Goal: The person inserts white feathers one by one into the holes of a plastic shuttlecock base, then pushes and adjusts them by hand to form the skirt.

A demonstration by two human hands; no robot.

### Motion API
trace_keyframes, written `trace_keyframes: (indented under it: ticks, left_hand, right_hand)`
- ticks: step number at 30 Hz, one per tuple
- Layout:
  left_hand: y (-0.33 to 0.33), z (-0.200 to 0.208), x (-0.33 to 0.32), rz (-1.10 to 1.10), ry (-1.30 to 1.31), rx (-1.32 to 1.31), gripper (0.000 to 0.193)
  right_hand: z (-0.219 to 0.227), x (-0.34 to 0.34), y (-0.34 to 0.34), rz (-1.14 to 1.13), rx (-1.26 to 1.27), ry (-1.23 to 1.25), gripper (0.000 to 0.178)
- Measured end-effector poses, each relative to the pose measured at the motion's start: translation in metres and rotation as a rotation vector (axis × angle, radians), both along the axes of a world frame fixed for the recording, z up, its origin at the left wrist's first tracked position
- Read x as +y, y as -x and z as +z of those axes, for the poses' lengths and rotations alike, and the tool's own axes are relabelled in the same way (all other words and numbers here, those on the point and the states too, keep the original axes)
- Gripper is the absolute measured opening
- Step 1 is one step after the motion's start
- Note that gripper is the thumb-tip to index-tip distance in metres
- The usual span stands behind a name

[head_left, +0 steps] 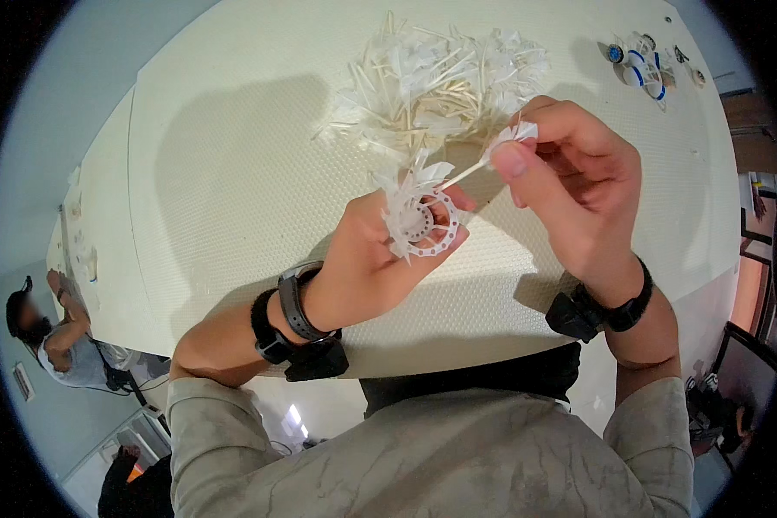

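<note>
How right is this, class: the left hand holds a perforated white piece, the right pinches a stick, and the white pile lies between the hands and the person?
The white pile is wrongly placed: the head view shows it mostly beyond the left hand and right hand.

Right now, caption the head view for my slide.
Left hand holds a white, round, perforated frame; right hand pinches a white-tufted, cream stick near its rim, more sticks piled beyond.

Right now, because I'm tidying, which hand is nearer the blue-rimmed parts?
Right hand: below and left of the blue-rimmed parts. Left hand: farther left and lower.
</note>
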State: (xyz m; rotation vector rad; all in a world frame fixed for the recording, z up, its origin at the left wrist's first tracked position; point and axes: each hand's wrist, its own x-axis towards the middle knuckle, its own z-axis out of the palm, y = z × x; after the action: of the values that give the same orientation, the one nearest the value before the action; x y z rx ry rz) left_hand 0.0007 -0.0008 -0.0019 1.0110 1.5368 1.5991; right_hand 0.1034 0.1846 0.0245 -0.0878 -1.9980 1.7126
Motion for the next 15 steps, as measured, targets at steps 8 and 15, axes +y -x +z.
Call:
trace_keyframes:
  ticks: [8, 15]
  left_hand:
    - [0.001, 0.001, 0.000, -0.024, -0.009, 0.053, 0.011]
    - [0.001, 0.001, 0.000, -0.020, -0.011, 0.016, 0.012]
  right_hand:
    - [0.007, 0.005, 0.000, 0.035, 0.051, -0.237, 0.011]
    - [0.010, 0.008, 0.000, 0.012, 0.058, -0.336, 0.013]
